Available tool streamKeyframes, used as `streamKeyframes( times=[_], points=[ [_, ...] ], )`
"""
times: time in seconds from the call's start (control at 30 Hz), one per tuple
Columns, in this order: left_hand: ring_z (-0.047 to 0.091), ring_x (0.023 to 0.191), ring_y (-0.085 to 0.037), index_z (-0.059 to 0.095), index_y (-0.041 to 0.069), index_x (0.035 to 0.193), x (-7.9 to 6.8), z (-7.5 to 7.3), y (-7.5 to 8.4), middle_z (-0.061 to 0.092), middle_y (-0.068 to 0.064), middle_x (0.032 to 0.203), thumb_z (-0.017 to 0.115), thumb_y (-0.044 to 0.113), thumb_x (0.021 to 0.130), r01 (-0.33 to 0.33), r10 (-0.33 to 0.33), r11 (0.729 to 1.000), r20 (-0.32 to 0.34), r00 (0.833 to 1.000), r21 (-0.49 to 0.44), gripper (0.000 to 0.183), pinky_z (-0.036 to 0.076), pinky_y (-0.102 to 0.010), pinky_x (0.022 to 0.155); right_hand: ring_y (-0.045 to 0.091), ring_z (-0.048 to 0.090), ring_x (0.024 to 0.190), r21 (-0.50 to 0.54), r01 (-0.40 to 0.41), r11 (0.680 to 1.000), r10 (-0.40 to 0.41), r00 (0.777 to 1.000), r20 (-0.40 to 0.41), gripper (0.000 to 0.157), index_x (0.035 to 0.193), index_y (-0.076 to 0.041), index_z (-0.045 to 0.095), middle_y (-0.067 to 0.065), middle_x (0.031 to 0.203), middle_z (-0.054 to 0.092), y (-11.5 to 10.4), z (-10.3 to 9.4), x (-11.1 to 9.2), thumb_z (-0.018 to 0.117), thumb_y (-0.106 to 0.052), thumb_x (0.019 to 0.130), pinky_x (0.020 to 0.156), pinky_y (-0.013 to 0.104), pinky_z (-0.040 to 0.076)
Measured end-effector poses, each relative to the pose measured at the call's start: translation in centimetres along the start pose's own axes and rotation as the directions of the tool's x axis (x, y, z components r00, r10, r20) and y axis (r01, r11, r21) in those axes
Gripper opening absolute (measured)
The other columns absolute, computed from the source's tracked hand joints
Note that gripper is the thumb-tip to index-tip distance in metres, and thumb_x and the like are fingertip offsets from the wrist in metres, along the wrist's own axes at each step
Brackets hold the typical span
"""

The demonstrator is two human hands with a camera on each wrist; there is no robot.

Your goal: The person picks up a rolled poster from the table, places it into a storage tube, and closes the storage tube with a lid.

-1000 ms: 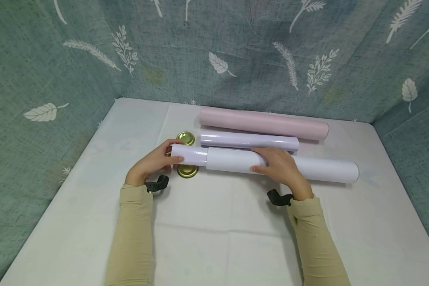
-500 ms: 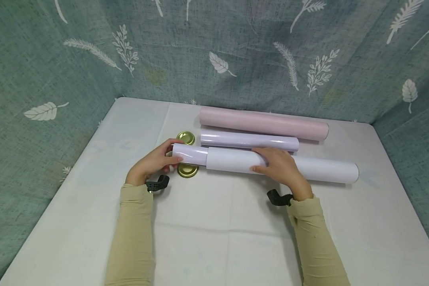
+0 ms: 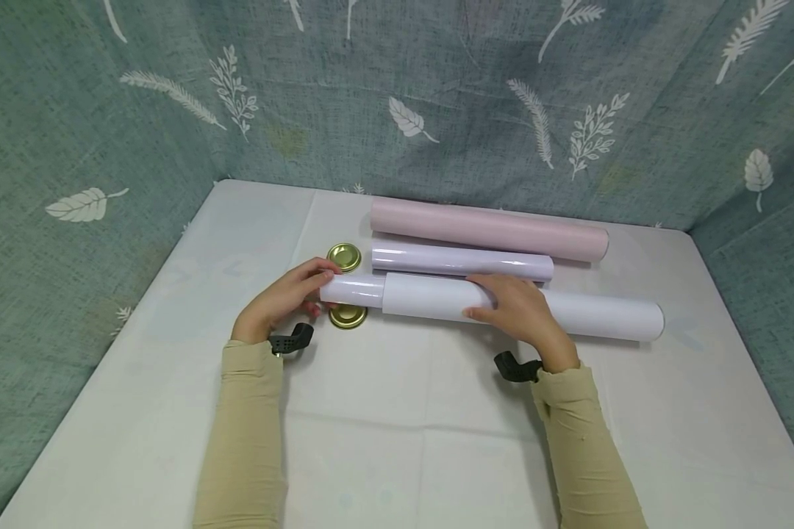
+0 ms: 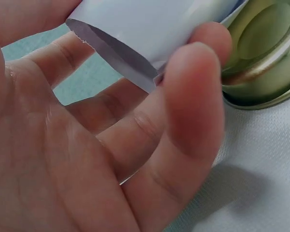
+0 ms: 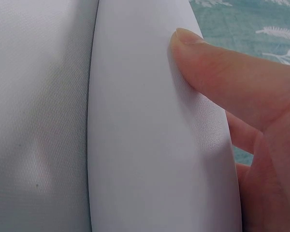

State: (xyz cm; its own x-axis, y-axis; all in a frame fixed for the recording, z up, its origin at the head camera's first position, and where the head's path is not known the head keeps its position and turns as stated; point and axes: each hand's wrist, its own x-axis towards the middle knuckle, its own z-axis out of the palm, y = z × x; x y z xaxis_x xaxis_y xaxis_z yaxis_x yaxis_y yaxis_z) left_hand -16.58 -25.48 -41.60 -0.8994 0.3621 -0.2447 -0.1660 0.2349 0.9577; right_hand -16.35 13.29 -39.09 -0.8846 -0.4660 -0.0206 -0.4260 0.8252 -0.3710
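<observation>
My left hand (image 3: 287, 297) holds the open left end of a glossy pale lilac paper roll (image 3: 360, 290), thumb on its upper side and fingers beneath. In the left wrist view the roll's end (image 4: 130, 29) is squeezed to a flattened oval. The roll's other end is hidden inside a thick white tube (image 3: 602, 314) lying across the table. Around the tube's middle my right hand (image 3: 519, 308) grips, thumb (image 5: 208, 63) on the near side and fingers on the far side. Two gold jar lids (image 3: 344, 256) lie by the left hand, the nearer lid (image 3: 348, 316) partly under the roll.
Behind the white tube lies a second, shorter glossy lilac roll (image 3: 459, 260). Farther back is a pink tube (image 3: 486, 229), roughly parallel to it. A white cloth covers the table (image 3: 370, 455), and a green leaf-patterned curtain (image 3: 344, 139) stands along the back and sides.
My left thumb has shifted up along the lilac roll, whose exposed end looks narrower now. The roll's left end is slightly farther right. The right hand and white tube stay put.
</observation>
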Motion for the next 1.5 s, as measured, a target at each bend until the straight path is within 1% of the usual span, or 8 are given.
streamKeyframes(
  times=[0.23, 0.43, 0.6, 0.8, 0.97, 1.1, 1.3, 1.5],
  points=[
    [0.053, 0.083, -0.032, 0.043, 0.008, 0.120, -0.8, 0.6, 1.3, 0.044, -0.016, 0.109, 0.044, 0.022, 0.095, -0.008, 0.009, 1.000, 0.010, 1.000, -0.030, 0.029, 0.048, -0.042, 0.066, 0.026, 0.036, 0.123, -0.004, -0.001, 1.000, 0.001, 1.000, -0.001, 0.066, 0.133, -0.027, 0.042, 0.001, 0.132, 0.046, 0.0, 0.0, -0.1, 0.057, -0.058, 0.077, 0.098, 0.049, 0.023],
    [0.054, 0.086, -0.030, 0.043, 0.010, 0.122, -0.1, 0.2, 0.1, 0.042, -0.015, 0.114, 0.053, 0.028, 0.091, -0.039, 0.040, 0.999, 0.025, 0.999, -0.028, 0.037, 0.048, -0.039, 0.070, 0.026, 0.037, 0.122, -0.006, 0.002, 1.000, -0.002, 1.000, -0.003, 0.066, 0.133, -0.027, 0.042, 0.000, 0.131, 0.046, 0.0, 0.0, 0.0, 0.056, -0.059, 0.077, 0.097, 0.049, 0.023],
    [0.057, 0.082, -0.032, 0.043, 0.011, 0.122, 0.4, 0.2, -0.5, 0.042, -0.014, 0.116, 0.057, 0.027, 0.088, -0.034, 0.035, 0.999, 0.011, 0.999, -0.015, 0.040, 0.048, -0.039, 0.073, 0.026, 0.037, 0.122, -0.002, 0.001, 1.000, -0.001, 1.000, 0.001, 0.066, 0.133, -0.027, 0.042, 0.001, 0.131, 0.046, 0.0, 0.0, 0.0, 0.056, -0.060, 0.076, 0.097, 0.049, 0.023],
    [0.055, 0.090, -0.032, 0.042, 0.007, 0.122, -0.1, 0.8, 0.9, 0.042, -0.018, 0.119, 0.058, 0.015, 0.087, -0.027, 0.028, 0.999, 0.022, 0.999, -0.035, 0.039, 0.047, -0.045, 0.078, 0.026, 0.036, 0.123, -0.002, -0.005, 1.000, 0.005, 1.000, 0.007, 0.066, 0.133, -0.027, 0.042, 0.001, 0.131, 0.046, -0.1, -0.1, -0.1, 0.057, -0.058, 0.077, 0.097, 0.049, 0.023],
    [0.052, 0.096, -0.029, 0.043, 0.006, 0.122, -0.3, 1.3, 1.8, 0.040, -0.018, 0.122, 0.060, 0.012, 0.085, -0.026, 0.026, 1.000, 0.033, 0.999, -0.005, 0.041, 0.048, -0.041, 0.078, 0.026, 0.036, 0.123, -0.001, -0.009, 1.000, 0.009, 1.000, 0.010, 0.066, 0.133, -0.027, 0.041, 0.001, 0.132, 0.045, -0.1, -0.1, -0.1, 0.056, -0.059, 0.077, 0.098, 0.048, 0.023],
    [0.052, 0.098, -0.029, 0.043, 0.008, 0.124, 0.1, 1.2, 1.3, 0.039, -0.016, 0.126, 0.060, 0.011, 0.085, -0.039, 0.038, 0.999, 0.058, 0.998, 0.010, 0.043, 0.047, -0.038, 0.080, 0.026, 0.036, 0.123, -0.007, -0.005, 1.000, 0.005, 1.000, 0.007, 0.066, 0.133, -0.027, 0.041, 0.001, 0.132, 0.046, -0.1, -0.1, -0.1, 0.057, -0.058, 0.077, 0.098, 0.048, 0.023],
    [0.052, 0.098, -0.029, 0.044, 0.012, 0.127, 0.6, 1.3, 0.8, 0.038, -0.014, 0.130, 0.057, 0.006, 0.085, -0.071, 0.069, 0.997, 0.082, 0.994, 0.025, 0.044, 0.047, -0.038, 0.080, 0.026, 0.037, 0.122, -0.009, 0.000, 1.000, 0.000, 1.000, 0.002, 0.066, 0.133, -0.027, 0.042, 0.001, 0.131, 0.046, -0.1, -0.1, 0.0, 0.057, -0.058, 0.077, 0.098, 0.048, 0.023],
    [0.054, 0.096, -0.028, 0.045, 0.015, 0.127, 0.6, 1.4, 0.8, 0.040, -0.013, 0.128, 0.058, 0.006, 0.085, -0.058, 0.055, 0.998, 0.077, 0.996, 0.035, 0.044, 0.048, -0.037, 0.077, 0.026, 0.036, 0.123, -0.007, -0.004, 1.000, 0.004, 1.000, 0.006, 0.066, 0.133, -0.028, 0.041, 0.001, 0.132, 0.045, 0.0, 0.0, 0.0, 0.056, -0.059, 0.077, 0.098, 0.048, 0.023]
  ],
)
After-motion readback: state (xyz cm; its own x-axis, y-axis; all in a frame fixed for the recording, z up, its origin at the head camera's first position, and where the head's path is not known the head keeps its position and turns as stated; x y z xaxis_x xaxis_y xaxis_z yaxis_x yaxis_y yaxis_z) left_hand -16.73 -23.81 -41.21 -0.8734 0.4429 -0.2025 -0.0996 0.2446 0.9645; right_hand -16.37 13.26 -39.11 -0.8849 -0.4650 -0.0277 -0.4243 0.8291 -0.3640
